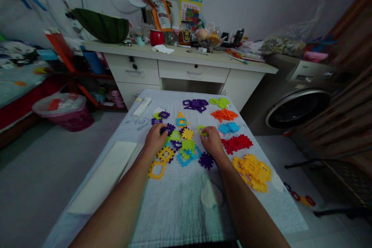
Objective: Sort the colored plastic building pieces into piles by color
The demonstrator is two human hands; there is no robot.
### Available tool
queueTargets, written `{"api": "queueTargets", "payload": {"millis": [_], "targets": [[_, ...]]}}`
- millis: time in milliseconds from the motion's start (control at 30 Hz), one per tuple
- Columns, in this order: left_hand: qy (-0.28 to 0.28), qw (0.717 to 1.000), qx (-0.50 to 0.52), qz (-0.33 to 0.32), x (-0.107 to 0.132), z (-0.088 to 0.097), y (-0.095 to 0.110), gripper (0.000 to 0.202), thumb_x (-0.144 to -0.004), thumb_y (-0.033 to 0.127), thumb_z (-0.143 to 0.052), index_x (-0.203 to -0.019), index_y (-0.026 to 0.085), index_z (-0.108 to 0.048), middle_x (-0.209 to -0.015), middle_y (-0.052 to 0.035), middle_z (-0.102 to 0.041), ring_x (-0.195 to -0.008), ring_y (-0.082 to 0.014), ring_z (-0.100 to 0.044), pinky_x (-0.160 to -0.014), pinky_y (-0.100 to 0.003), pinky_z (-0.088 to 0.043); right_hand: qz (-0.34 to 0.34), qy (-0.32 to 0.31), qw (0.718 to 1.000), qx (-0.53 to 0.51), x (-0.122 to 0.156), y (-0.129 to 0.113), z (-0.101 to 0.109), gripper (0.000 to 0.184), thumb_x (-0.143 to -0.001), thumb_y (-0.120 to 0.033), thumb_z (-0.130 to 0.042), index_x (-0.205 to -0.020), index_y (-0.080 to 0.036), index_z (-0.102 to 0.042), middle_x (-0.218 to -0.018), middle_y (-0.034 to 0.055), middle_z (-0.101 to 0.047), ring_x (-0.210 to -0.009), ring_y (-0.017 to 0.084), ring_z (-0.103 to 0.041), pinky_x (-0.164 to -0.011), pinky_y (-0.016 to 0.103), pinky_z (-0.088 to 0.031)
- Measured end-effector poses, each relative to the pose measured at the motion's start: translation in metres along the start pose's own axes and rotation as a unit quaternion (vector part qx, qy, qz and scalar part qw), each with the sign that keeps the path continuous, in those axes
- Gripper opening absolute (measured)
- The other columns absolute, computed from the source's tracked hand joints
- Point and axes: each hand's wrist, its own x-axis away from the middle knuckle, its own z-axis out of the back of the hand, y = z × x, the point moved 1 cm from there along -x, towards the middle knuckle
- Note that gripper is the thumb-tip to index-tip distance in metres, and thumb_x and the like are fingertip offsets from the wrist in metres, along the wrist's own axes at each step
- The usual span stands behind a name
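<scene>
A mixed heap of flat plastic interlocking tiles (181,143) in purple, green, yellow and blue lies in the middle of a cloth-covered table (177,197). My left hand (156,138) rests on the heap's left side, fingers bent over a purple tile and a green one. My right hand (212,142) pinches a light green tile (202,130) at the heap's right edge. Sorted piles lie to the right: purple (195,104), green (220,102), orange (224,115), blue (229,128), red (237,143), yellow (253,167).
A white box (142,107) lies at the table's far left, a pale flat pad (103,178) along its left edge. Behind stands a cluttered white desk (180,60) with half a watermelon (101,27). A washing machine (296,97) is at right, a pink bin (65,110) at left.
</scene>
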Motion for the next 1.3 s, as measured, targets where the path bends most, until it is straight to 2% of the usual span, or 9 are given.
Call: {"api": "queueTargets", "payload": {"millis": [167, 367, 500, 600, 700, 867, 1067, 1300], "targets": [[-0.004, 1.0, 0.002, -0.001, 0.0, 0.001, 0.0, 0.027, -0.078, 0.027, -0.054, -0.102, 0.021, -0.065, -0.112, -0.0078, -0.066, -0.11, -0.0242, -0.061, -0.1, -0.04, -0.047, 0.077, 0.013, 0.995, -0.068, 0.004, -0.011, 0.0, 0.015, -0.082, -0.017, -0.059, -0.096, -0.021, -0.065, -0.115, 0.0106, -0.06, -0.109, 0.023, -0.058, -0.1, 0.039, -0.045], [-0.003, 1.0, 0.003, -0.002, 0.001, 0.001, -0.001, 0.029, -0.078, 0.03, -0.053, -0.103, 0.021, -0.065, -0.112, -0.0078, -0.066, -0.109, -0.0241, -0.061, -0.1, -0.039, -0.047, 0.057, 0.009, 0.996, -0.074, 0.008, -0.012, -0.001, 0.014, -0.084, -0.02, -0.061, -0.096, -0.021, -0.067, -0.117, 0.0105, -0.059, -0.111, 0.023, -0.058, -0.1, 0.04, -0.045], [-0.003, 1.0, 0.009, -0.001, 0.0, 0.001, -0.001, 0.027, -0.078, 0.03, -0.053, -0.102, 0.022, -0.064, -0.112, -0.007, -0.066, -0.11, -0.024, -0.061, -0.101, -0.039, -0.047, 0.037, 0.002, 0.998, -0.057, -0.002, -0.012, 0.015, 0.013, -0.083, -0.02, -0.063, -0.095, -0.021, -0.068, -0.115, 0.0101, -0.061, -0.109, 0.023, -0.058, -0.098, 0.039, -0.046], [-0.003, 1.0, 0.013, 0.003, 0.0, 0.001, 0.0, 0.027, -0.078, 0.03, -0.053, -0.101, 0.022, -0.064, -0.112, -0.0066, -0.066, -0.109, -0.0238, -0.062, -0.101, -0.039, -0.047, 0.028, -0.026, 0.999, -0.009, -0.025, -0.01, 0.038, 0.01, -0.083, -0.022, -0.065, -0.092, -0.022, -0.07, -0.113, 0.009, -0.061, -0.108, 0.022, -0.058, -0.097, 0.038, -0.045], [-0.002, 1.0, 0.01, 0.004, 0.0, 0.001, 0.0, 0.026, -0.078, 0.029, -0.053, -0.1, 0.022, -0.065, -0.111, -0.0066, -0.067, -0.109, -0.024, -0.062, -0.101, -0.04, -0.047, 0.007, -0.027, 0.997, 0.077, -0.062, -0.003, 0.061, 0.012, -0.084, -0.026, -0.066, -0.092, -0.021, -0.073, -0.106, 0.0092, -0.062, -0.105, 0.023, -0.058, -0.095, 0.037, -0.044], [-0.003, 1.0, 0.006, 0.002, 0.0, 0.001, -0.001, 0.027, -0.079, 0.029, -0.052, -0.102, 0.022, -0.065, -0.112, -0.0078, -0.066, -0.111, -0.0247, -0.061, -0.102, -0.041, -0.047, -0.074, -0.04, 0.976, 0.199, -0.133, 0.027, 0.083, 0.021, -0.088, -0.026, -0.061, -0.101, -0.019, -0.075, -0.102, 0.0083, -0.07, -0.096, 0.021, -0.063, -0.088, 0.03, -0.045], [-0.005, 1.0, 0.003, 0.003, -0.002, -0.001, -0.005, 0.026, -0.079, 0.031, -0.053, -0.102, 0.022, -0.065, -0.112, -0.0066, -0.067, -0.11, -0.0249, -0.061, -0.101, -0.04, -0.047, -0.159, -0.045, 0.952, 0.259, -0.189, 0.071, 0.087, 0.027, -0.089, -0.021, -0.056, -0.107, -0.016, -0.075, -0.115, 0.0113, -0.072, -0.104, 0.021, -0.065, -0.089, 0.026, -0.046], [-0.009, 1.0, 0.006, 0.001, -0.003, -0.004, -0.01, 0.026, -0.08, 0.031, -0.054, -0.102, 0.023, -0.065, -0.113, -0.0066, -0.067, -0.11, -0.0249, -0.062, -0.101, -0.042, -0.047, -0.2, -0.064, 0.941, 0.266, -0.214, 0.102, 0.074, 0.028, -0.086, -0.016, -0.057, -0.107, -0.012, -0.075, -0.108, 0.0159, -0.073, -0.101, 0.022, -0.068, -0.087, 0.027, -0.049]]}}
